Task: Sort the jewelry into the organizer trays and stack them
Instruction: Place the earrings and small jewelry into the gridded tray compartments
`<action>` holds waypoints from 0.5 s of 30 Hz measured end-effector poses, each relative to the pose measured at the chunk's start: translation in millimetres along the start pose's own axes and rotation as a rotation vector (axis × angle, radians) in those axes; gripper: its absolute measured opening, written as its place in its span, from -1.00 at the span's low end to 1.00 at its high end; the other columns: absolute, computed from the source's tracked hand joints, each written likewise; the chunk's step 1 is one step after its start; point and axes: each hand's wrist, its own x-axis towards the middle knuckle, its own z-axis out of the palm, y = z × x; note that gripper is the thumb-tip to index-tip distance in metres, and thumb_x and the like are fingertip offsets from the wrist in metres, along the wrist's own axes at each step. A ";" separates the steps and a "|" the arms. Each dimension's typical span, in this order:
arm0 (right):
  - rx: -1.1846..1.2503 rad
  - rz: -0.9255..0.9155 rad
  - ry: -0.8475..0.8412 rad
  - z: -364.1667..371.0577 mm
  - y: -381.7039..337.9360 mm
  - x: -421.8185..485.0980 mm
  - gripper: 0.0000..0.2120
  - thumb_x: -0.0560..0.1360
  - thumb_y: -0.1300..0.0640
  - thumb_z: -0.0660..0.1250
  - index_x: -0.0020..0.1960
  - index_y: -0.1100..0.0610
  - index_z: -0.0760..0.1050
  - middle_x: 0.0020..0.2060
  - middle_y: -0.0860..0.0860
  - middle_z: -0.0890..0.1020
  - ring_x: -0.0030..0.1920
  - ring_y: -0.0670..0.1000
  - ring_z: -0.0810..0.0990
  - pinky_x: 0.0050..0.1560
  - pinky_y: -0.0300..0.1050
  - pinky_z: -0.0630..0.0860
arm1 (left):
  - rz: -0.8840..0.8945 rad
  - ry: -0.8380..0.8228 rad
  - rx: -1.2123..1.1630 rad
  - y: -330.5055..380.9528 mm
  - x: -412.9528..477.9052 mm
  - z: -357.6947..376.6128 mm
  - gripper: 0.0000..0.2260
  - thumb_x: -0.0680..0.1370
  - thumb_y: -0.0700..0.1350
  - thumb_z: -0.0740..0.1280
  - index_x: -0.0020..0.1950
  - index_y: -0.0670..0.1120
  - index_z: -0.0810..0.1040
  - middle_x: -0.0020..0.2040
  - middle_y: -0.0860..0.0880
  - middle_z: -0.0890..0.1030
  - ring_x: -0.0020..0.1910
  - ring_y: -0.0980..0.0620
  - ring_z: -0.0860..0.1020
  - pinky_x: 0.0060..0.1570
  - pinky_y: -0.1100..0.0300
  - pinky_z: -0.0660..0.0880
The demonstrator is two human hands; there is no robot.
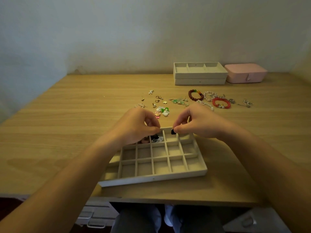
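While both bare forearms reach in from the lower corners and converge, the wooden table (67, 115) spreads beneath them with the task's things on it. Nearest the person lies the grid tray (151, 179), a pale organizer of small square compartments, turned at an angle to the table's front edge. Over its far left corner the left hand (136, 126) hangs knuckles up, fingers curled and tips drawn tight together just above compartments that hold dark and white pieces; whether it grips anything I cannot tell. Across from it, the right hand (196, 123) is bent at the wrist, thumb and forefinger pinching a small black piece (172, 132) above a far-row compartment. By the wall at the far right stand two stacked trays (200, 75), with a pink box (244, 73) just beside them. Between those and the hands lie beaded bracelets (221, 103), and to their left scattered earrings (158, 100).
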 end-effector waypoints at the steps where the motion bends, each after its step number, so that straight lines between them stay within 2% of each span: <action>1: -0.008 0.003 -0.001 0.8 0.4 -0.6 -0.96 0.48 0.13 0.53 -0.15 0.03 0.74 -0.30 -0.07 0.69 -0.29 -0.18 0.58 -0.24 -0.23 0.55 | -0.015 0.018 0.010 -1.8 -2.2 0.1 -0.94 0.46 -0.14 0.52 -0.18 0.02 0.71 -0.28 0.04 0.65 -0.35 0.15 0.55 -0.31 0.26 0.47; 3: -0.028 0.010 0.003 4.0 -0.2 -0.5 -0.96 0.48 0.12 0.52 -0.15 0.01 0.74 -0.29 -0.09 0.70 -0.27 -0.19 0.60 -0.25 -0.27 0.54 | -0.034 0.045 0.039 -5.2 -5.9 -2.1 -0.94 0.48 -0.13 0.50 -0.16 0.03 0.71 -0.25 0.05 0.64 -0.27 0.14 0.56 -0.24 0.23 0.47; 6: -0.073 0.002 -0.010 11.5 -3.4 2.0 -0.92 0.50 0.11 0.50 -0.16 -0.03 0.71 -0.30 -0.15 0.67 -0.28 -0.25 0.58 -0.31 -0.39 0.42 | -0.064 0.073 0.023 -7.7 -8.6 -11.6 -0.90 0.55 -0.13 0.41 -0.08 0.03 0.72 -0.15 0.09 0.65 -0.13 0.15 0.57 -0.10 0.25 0.47; 8: -0.125 -0.007 -0.012 16.3 -5.8 4.4 -0.93 0.52 0.11 0.49 -0.11 -0.01 0.73 -0.27 -0.18 0.67 -0.24 -0.23 0.59 -0.28 -0.38 0.42 | -0.107 0.090 -0.044 -9.8 -9.0 -18.7 -0.86 0.58 -0.16 0.38 -0.07 0.04 0.71 -0.11 0.07 0.67 -0.11 0.09 0.57 -0.12 0.24 0.45; 10: -0.169 -0.008 -0.001 20.0 -7.7 6.4 -0.94 0.52 0.11 0.48 -0.07 0.01 0.75 -0.23 -0.19 0.67 -0.18 -0.18 0.61 -0.18 -0.27 0.52 | -0.151 0.116 -0.104 -12.0 -10.0 -24.6 -0.82 0.59 -0.17 0.36 -0.11 0.06 0.70 -0.12 0.01 0.67 -0.12 0.05 0.55 -0.15 0.20 0.42; 12: -0.192 -0.007 0.018 20.9 -8.9 7.7 -0.93 0.53 0.11 0.47 -0.05 0.02 0.75 -0.22 -0.20 0.67 -0.15 -0.18 0.62 -0.12 -0.21 0.57 | -0.168 0.134 -0.172 -14.3 -11.1 -29.3 -0.80 0.59 -0.18 0.36 -0.13 0.06 0.69 -0.16 0.02 0.66 -0.13 0.08 0.55 -0.15 0.18 0.41; 15: -0.217 -0.003 0.015 22.0 -10.1 9.2 -0.92 0.53 0.11 0.47 -0.03 0.03 0.75 -0.19 -0.19 0.68 -0.13 -0.17 0.62 -0.08 -0.19 0.60 | -0.172 0.138 -0.236 -14.9 -13.1 -34.7 -0.82 0.60 -0.20 0.34 -0.10 0.01 0.70 -0.25 0.10 0.61 -0.23 0.19 0.51 -0.25 0.26 0.37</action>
